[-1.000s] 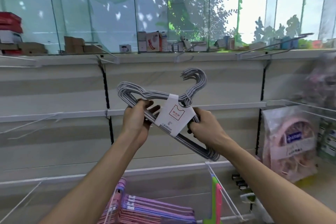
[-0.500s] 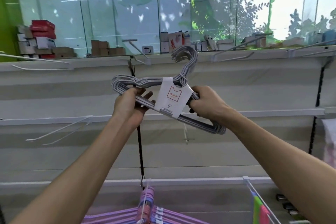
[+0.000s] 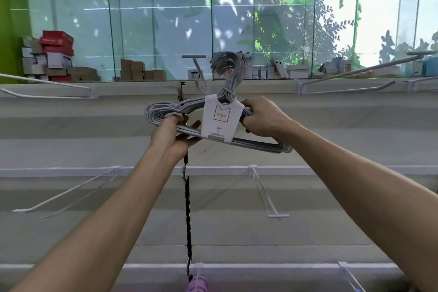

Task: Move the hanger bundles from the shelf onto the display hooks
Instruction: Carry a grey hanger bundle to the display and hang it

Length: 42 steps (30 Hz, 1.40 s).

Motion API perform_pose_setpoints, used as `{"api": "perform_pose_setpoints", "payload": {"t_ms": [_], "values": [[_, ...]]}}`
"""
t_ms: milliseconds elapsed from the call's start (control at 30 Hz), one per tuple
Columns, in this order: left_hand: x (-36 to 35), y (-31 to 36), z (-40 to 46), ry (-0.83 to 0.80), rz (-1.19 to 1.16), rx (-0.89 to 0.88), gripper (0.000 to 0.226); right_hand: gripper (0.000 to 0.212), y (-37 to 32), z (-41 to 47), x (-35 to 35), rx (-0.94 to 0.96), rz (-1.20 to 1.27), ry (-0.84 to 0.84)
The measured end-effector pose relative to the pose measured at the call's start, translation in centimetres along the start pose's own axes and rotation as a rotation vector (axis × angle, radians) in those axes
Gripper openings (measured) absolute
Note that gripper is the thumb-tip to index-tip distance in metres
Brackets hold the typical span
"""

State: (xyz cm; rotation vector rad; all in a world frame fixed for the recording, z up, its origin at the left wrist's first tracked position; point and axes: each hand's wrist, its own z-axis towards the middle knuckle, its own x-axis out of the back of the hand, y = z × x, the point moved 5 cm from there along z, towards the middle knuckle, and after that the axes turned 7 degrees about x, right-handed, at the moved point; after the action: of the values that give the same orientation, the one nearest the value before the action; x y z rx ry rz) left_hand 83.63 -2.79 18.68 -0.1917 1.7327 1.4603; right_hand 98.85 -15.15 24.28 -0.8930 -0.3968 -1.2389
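A bundle of grey hangers (image 3: 258,143) with a white paper label is held up in front of the white slat wall. My left hand (image 3: 174,136) grips its lower bar at the left end. My right hand (image 3: 263,117) grips the upper arm just right of the label. The bundled hooks (image 3: 225,64) point up and reach the level of the top display hook (image 3: 195,61), which juts out from the wall just left of them. The hooks look close to that display hook but apart from it.
Several bare white display hooks stick out of the wall: one at the upper left (image 3: 47,83), one at the upper right (image 3: 369,70), two lower ones (image 3: 64,197) (image 3: 267,197). A purple hanger bundle (image 3: 196,284) hangs at the bottom. Boxes (image 3: 54,57) stand behind the glass.
Both hands have lifted the grey bundle higher and turned it more upright. My view has swung left and up, so the top display hook now stands beside the bundled hooks.
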Motion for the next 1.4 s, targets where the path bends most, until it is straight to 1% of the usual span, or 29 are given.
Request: {"api": "perform_pose_setpoints", "payload": {"t_ms": [67, 200, 333, 500, 867, 967, 1067, 1400], "values": [[0.1, 0.2, 0.8, -0.014, -0.019, 0.005, 0.018, 0.025, -0.2, 1.2, -0.1, 0.01, -0.053, -0.001], [0.4, 0.4, 2.4, -0.04, -0.063, 0.017, 0.019, 0.034, -0.4, 3.3, -0.4, 0.013, -0.142, -0.008], [1.1, 0.4, 3.9, -0.039, -0.094, 0.023, 0.017, 0.032, -0.4, 4.6, -1.3, 0.02, -0.168, -0.038], [2.9, -0.3, 5.5, -0.005, -0.139, 0.025, 0.014, 0.035, -0.4, 5.4, -3.4, 0.034, -0.202, -0.069], [5.0, -1.9, 8.0, 0.053, -0.145, 0.038, 0.017, 0.027, 1.2, 6.2, -6.4, 0.05, -0.2, -0.127], [5.0, -1.9, 8.9, 0.057, -0.135, 0.039, 0.017, 0.034, 1.4, 6.6, -6.8, 0.057, -0.192, -0.129], [4.9, -1.9, 10.0, 0.062, -0.134, 0.042, 0.019, 0.03, 1.9, 7.5, -7.2, 0.052, -0.176, -0.136], [5.1, -2.9, 12.4, 0.042, -0.147, 0.057, 0.018, 0.031, 3.3, 8.7, -8.2, 0.045, -0.223, -0.126]]}}
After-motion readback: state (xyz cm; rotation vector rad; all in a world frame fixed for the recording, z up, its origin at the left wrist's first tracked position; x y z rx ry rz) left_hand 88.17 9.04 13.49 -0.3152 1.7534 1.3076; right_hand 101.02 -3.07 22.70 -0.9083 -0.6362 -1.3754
